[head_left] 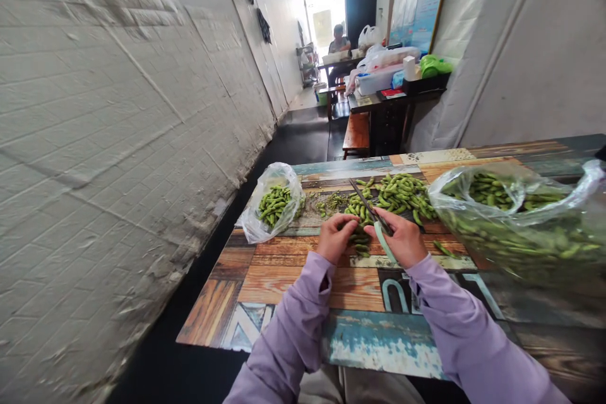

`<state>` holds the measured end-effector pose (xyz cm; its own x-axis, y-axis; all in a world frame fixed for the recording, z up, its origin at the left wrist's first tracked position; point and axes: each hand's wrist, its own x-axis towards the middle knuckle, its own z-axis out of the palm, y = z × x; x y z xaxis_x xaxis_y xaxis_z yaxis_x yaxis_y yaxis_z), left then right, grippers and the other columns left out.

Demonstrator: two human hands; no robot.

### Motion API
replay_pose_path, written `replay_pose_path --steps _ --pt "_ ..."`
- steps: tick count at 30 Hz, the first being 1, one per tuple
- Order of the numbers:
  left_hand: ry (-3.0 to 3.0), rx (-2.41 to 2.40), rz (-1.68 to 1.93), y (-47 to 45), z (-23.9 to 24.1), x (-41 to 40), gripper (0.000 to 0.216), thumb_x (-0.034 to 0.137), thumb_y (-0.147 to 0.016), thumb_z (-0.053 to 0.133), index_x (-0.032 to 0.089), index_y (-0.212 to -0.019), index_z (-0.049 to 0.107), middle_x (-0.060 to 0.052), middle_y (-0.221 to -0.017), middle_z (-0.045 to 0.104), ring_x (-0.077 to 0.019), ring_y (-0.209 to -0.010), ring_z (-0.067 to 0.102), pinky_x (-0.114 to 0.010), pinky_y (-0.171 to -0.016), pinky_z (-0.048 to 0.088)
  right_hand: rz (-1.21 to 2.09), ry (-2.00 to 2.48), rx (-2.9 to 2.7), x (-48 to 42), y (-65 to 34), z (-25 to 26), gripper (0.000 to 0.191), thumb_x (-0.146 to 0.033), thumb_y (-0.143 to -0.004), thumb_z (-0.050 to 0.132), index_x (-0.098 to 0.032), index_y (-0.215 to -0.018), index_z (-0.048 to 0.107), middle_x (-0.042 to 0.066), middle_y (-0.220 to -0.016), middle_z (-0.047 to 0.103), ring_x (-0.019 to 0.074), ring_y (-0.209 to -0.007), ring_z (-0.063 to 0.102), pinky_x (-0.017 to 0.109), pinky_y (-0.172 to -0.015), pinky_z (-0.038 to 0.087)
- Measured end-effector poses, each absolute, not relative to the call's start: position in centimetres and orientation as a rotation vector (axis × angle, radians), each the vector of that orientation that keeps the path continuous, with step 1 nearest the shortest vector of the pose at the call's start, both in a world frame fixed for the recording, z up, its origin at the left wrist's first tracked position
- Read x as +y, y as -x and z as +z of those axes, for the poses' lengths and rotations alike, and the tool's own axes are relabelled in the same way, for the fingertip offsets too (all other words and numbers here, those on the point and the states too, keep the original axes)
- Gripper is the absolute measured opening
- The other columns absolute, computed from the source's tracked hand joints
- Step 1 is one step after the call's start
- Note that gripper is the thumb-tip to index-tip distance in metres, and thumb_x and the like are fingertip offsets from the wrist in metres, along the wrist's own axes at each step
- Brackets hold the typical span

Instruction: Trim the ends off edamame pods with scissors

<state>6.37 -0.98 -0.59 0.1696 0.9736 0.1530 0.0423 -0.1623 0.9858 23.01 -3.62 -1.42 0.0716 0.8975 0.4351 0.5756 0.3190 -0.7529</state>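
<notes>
My right hand is closed round a pair of scissors with pale green handles; the dark blades point away over a loose heap of green bean pods on the patterned wooden table. My left hand is curled, fingers pinched at some pods lying just in front of the scissors. Both arms wear lilac sleeves.
A small clear bag of pods sits at the table's left end by a white brick wall. A large clear bag of pods fills the right side. Down the corridor stand a bench, cluttered tables and a seated person.
</notes>
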Motion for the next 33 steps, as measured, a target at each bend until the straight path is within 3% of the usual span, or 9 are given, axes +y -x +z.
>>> replay_pose_path --steps 4,9,18,33 --pt "-1.059 0.944 1.107 -4.7 -0.5 -0.9 0.034 0.044 -0.067 0.072 0.013 -0.077 0.062 0.005 -0.05 0.048 -0.0041 -0.041 0.037 -0.016 -0.039 0.023 0.414 1.38 -1.618 -3.6 -22.9 -1.6 0.046 -0.048 -0.073 0.064 -0.023 -0.112 0.064 0.007 -0.11 0.069 0.0247 -0.097 0.066 0.038 -0.087 0.053" --pt "-0.928 0.799 1.097 -4.2 0.0 -1.3 0.038 0.048 -0.069 0.069 0.015 -0.075 0.052 -0.001 -0.07 0.063 -0.0022 -0.037 0.038 -0.015 -0.032 0.018 0.433 1.4 -1.634 -3.6 -22.9 -2.2 0.049 -0.048 -0.073 0.066 -0.02 -0.112 0.065 0.008 -0.11 0.069 0.0252 -0.097 0.066 0.039 -0.087 0.053" --pt "-0.788 0.725 1.121 -4.1 0.1 -1.0 0.041 0.027 -0.063 0.073 0.009 -0.099 0.063 -0.006 -0.079 0.064 -0.0055 -0.054 0.048 -0.015 -0.039 0.028 0.378 1.384 -1.682 -3.7 -22.7 -2.4 0.041 -0.043 -0.075 0.063 -0.023 -0.111 0.065 0.007 -0.109 0.069 0.0241 -0.095 0.067 0.038 -0.085 0.054" --pt "-1.124 0.981 1.158 -3.8 -0.4 -1.1 0.028 0.034 -0.058 0.078 0.012 -0.072 0.068 -0.002 -0.069 0.064 -0.0044 -0.046 0.044 -0.018 -0.043 0.034 0.343 1.349 -1.808 -3.9 -22.6 -2.5 0.039 -0.039 -0.078 0.059 -0.022 -0.113 0.064 0.007 -0.107 0.07 0.0232 -0.096 0.066 0.036 -0.085 0.054"
